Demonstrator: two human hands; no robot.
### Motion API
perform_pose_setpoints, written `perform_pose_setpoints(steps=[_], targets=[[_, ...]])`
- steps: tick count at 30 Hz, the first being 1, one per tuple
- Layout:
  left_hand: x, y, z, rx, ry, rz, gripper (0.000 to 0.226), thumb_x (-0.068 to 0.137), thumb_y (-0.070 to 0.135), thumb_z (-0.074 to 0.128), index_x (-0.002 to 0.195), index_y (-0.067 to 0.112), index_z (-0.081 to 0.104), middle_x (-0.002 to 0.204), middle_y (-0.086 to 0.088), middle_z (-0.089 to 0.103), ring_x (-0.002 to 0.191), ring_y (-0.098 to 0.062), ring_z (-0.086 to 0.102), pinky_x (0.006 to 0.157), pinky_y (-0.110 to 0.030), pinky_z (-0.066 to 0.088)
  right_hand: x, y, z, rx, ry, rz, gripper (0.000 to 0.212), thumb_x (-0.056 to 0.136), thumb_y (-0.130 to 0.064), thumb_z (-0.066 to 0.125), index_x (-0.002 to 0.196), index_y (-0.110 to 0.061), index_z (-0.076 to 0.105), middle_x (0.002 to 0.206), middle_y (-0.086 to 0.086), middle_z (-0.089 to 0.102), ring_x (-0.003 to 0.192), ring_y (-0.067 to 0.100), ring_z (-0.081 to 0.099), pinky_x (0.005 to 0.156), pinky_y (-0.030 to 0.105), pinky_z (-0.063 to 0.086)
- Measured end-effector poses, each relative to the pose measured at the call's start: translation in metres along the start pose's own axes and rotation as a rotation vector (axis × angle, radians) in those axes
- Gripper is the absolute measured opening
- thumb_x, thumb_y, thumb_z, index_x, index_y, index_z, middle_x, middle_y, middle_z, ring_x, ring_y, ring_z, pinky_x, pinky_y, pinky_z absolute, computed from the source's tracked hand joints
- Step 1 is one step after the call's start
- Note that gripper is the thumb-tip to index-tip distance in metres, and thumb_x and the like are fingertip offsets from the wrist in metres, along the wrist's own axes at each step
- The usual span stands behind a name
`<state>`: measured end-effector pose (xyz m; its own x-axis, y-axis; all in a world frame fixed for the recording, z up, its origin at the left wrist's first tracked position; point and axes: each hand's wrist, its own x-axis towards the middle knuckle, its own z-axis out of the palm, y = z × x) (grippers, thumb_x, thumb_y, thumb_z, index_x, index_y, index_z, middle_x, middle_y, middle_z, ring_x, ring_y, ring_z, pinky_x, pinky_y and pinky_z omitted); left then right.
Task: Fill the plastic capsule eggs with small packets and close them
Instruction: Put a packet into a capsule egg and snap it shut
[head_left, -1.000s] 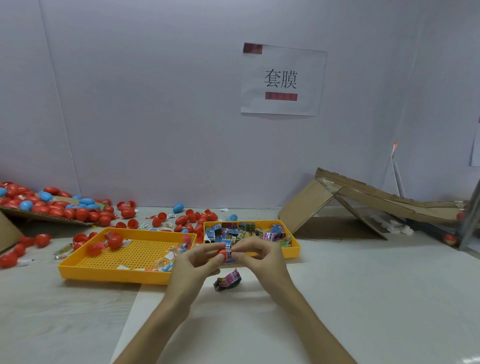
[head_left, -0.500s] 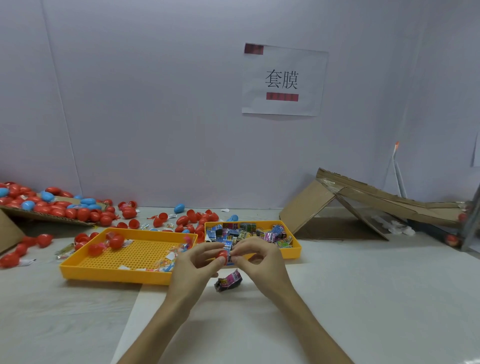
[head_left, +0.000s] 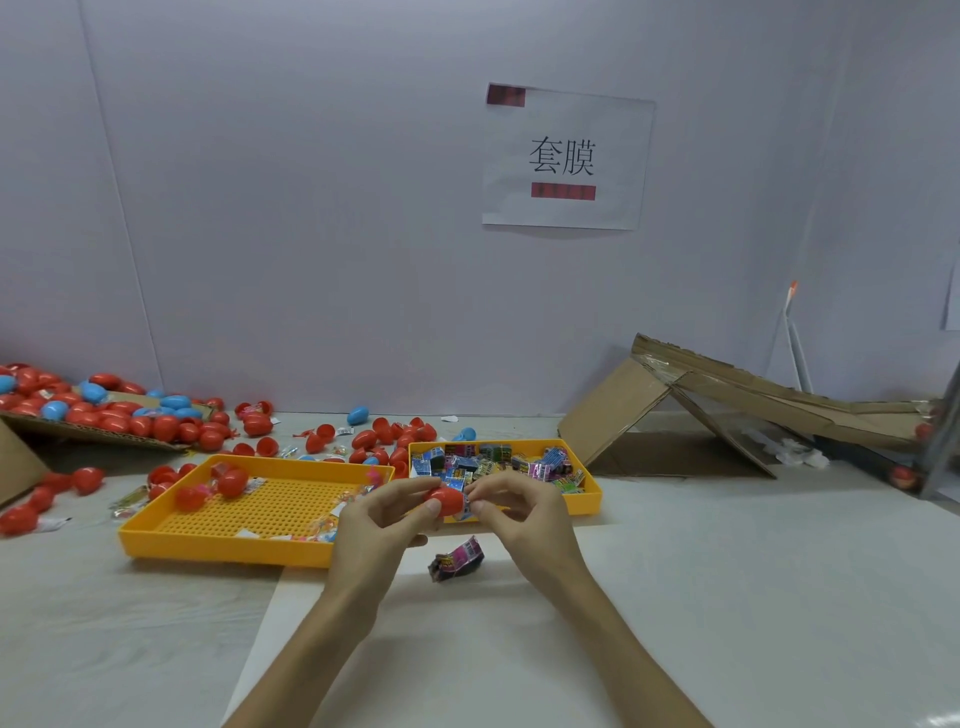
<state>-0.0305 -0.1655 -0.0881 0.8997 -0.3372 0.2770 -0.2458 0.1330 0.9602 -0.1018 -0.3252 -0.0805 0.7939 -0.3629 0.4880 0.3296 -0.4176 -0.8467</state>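
My left hand grips a red capsule egg half between thumb and fingers, just above the table. My right hand pinches a small printed packet at the egg's open end. A crumpled pink and black packet lies on the white sheet below both hands. Behind the hands, a small yellow tray holds several colourful packets. A larger perforated yellow tray to the left holds a few red eggs and wrapped bits.
Several red and blue eggs lie on a cardboard sheet and the table at the back left. A folded cardboard ramp stands at the right. A paper sign hangs on the wall. A white sheet covers the near table.
Both hands stayed together in front of the packet tray. The red egg half shows more between the fingers now, with the packet pressed at its right side.
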Motion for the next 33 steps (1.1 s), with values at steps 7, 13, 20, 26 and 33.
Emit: perform_pose_setpoints(steps=[7,13,20,26,33], targets=[[-0.001,0.002,0.002,0.044,0.004,0.017,0.019,0.086,0.016,0.078,0.095,0.032,0.076,0.086,0.018,0.076,0.085,-0.007,0.072,0.061,-0.018,0.057,0.000,-0.003,0.000,0.022,-0.007,-0.020,0.021,0.086,-0.005,0.075,0.085,-0.026,0.077,0.092,-0.011,0.075,0.095,0.010,0.071,0.081,0.026,0.060],[-0.002,0.002,0.004,0.081,-0.030,0.040,0.019,0.085,0.016,0.079,0.095,0.032,0.076,0.088,0.024,0.074,0.086,-0.003,0.071,0.059,-0.019,0.057,0.000,-0.003,0.001,0.027,-0.028,-0.017,0.019,0.086,-0.006,0.076,0.088,-0.024,0.077,0.093,-0.010,0.074,0.096,0.011,0.071,0.082,0.028,0.060],[-0.005,0.003,0.004,0.072,-0.064,0.030,0.018,0.086,0.015,0.078,0.101,0.026,0.078,0.100,0.007,0.075,0.087,-0.010,0.073,0.064,-0.023,0.059,-0.001,-0.002,0.002,0.042,-0.055,-0.009,0.016,0.086,-0.005,0.075,0.090,-0.020,0.078,0.093,-0.012,0.075,0.094,0.013,0.072,0.082,0.031,0.061],[-0.006,0.005,0.005,0.055,-0.108,-0.008,0.017,0.089,0.015,0.075,0.102,0.026,0.078,0.100,0.001,0.076,0.086,-0.015,0.075,0.067,-0.022,0.059,0.000,0.000,0.003,0.015,-0.043,0.022,0.013,0.086,-0.010,0.078,0.094,-0.020,0.076,0.098,-0.006,0.075,0.095,0.015,0.072,0.082,0.038,0.062],[-0.009,0.006,0.005,-0.219,-0.075,-0.172,0.026,0.077,0.024,0.078,0.101,0.015,0.078,0.100,-0.011,0.077,0.088,-0.027,0.077,0.067,-0.025,0.061,-0.004,-0.001,0.010,-0.126,0.181,-0.136,0.020,0.081,-0.026,0.083,0.082,-0.023,0.063,0.085,-0.010,0.062,0.079,0.010,0.065,0.063,0.018,0.053]])
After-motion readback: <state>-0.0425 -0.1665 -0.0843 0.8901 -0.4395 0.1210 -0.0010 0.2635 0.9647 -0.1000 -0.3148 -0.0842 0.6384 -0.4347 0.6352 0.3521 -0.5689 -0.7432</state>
